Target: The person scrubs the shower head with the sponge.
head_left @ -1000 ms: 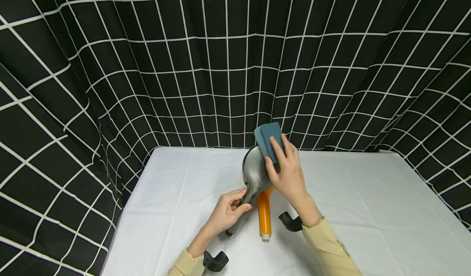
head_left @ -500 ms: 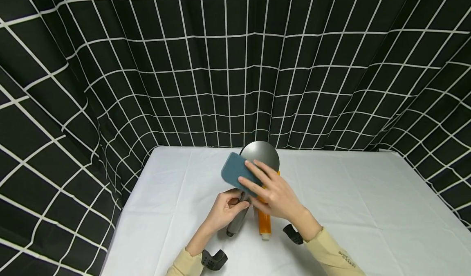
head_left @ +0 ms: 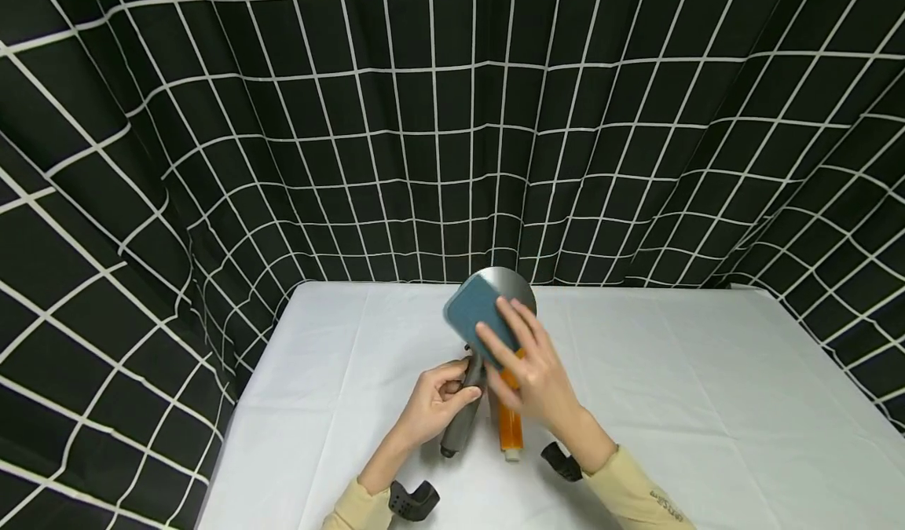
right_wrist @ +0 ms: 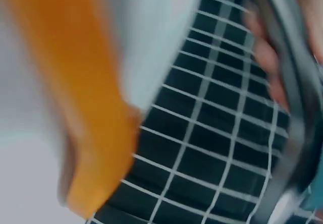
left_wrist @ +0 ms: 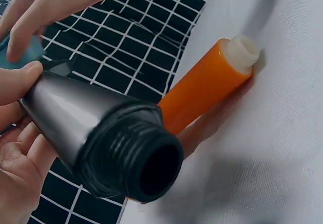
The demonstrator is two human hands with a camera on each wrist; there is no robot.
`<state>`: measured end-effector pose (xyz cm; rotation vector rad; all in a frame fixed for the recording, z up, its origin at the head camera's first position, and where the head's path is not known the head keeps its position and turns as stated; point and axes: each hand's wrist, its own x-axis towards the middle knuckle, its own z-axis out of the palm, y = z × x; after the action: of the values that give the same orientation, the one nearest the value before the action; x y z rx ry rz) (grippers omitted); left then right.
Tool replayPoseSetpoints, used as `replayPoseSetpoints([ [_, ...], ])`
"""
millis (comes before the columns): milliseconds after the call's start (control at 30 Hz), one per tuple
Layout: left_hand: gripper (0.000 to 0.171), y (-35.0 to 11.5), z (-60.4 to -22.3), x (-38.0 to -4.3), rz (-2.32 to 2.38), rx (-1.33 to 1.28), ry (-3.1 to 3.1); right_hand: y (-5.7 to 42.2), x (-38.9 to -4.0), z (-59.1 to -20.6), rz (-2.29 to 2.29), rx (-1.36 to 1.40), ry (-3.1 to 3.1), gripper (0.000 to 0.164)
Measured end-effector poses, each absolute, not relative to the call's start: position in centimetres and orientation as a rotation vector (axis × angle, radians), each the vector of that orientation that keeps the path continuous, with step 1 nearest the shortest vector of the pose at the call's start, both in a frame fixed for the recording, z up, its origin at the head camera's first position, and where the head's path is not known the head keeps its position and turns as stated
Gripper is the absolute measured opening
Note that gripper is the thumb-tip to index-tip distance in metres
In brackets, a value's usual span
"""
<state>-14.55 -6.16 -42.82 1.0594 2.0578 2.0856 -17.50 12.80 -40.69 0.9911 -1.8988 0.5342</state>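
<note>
A person's left hand (head_left: 434, 404) pinches the handle of a grey shower head (head_left: 462, 416) between thumb and curled fingers, slanting it over a white table (head_left: 672, 381). Its round head (head_left: 522, 288) points away; its hollow threaded end (left_wrist: 121, 153) faces the person. The right hand (head_left: 540, 377) holds a blue sponge (head_left: 481, 314), its fingers spread, fairly straight and partly blurred across the upper face; the thumb is hard to make out. The sponge overlaps the neck and near part of the round head; how hard it presses cannot be told. Just to the right, an orange handle (head_left: 511, 428) rests on the table.

The step looks like wiping. To do it well, the left hand should grip firmly, near the neck, so the shower head does not twist under pressure. The right fingers would do best pressing the sponge around the curve, following neck into head. Turning the handle would bring the underside within reach. Short strokes should avoid bumping the orange handle.
</note>
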Motion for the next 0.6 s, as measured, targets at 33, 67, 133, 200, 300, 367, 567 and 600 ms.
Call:
replayPoseSetpoints([
  [33, 0.036, -6.1, -42.8, -14.6, 2.084, 1.068, 2.066, 12.7, -17.2, -40.9, 0.475, 1.079, -1.866, 0.040],
  [67, 0.034, -6.1, -42.9, -14.6, 2.086, 1.069, 2.066, 12.6, -17.1, -41.1, 0.430, 1.145, -1.836, 0.039],
  [133, 0.032, -6.1, -43.1, -14.7, 2.100, 1.083, 2.022, 12.9, -17.2, -41.1, 0.398, 1.202, -1.791, 0.038],
  [200, 0.036, -6.1, -43.6, -15.0, 2.109, 1.115, 1.970, 13.5, -17.7, -40.8, 0.455, 1.144, -1.777, 0.038],
  [300, 0.043, -6.0, -44.4, -15.4, 2.130, 1.122, 1.884, 14.7, -18.9, -40.3, 0.660, 0.919, -1.820, 0.041],
  [367, 0.046, -6.1, -45.0, -15.7, 2.139, 1.110, 1.860, 15.3, -19.6, -40.0, 0.804, 0.737, -1.870, 0.042],
  [567, 0.046, -6.2, -45.3, -15.9, 2.140, 1.098, 1.837, 14.7, -19.2, -40.5, 0.859, 0.569, -1.917, 0.045],
  [600, 0.046, -6.2, -45.3, -16.0, 2.144, 1.100, 1.847, 14.3, -18.8, -40.8, 0.805, 0.629, -1.900, 0.045],
])
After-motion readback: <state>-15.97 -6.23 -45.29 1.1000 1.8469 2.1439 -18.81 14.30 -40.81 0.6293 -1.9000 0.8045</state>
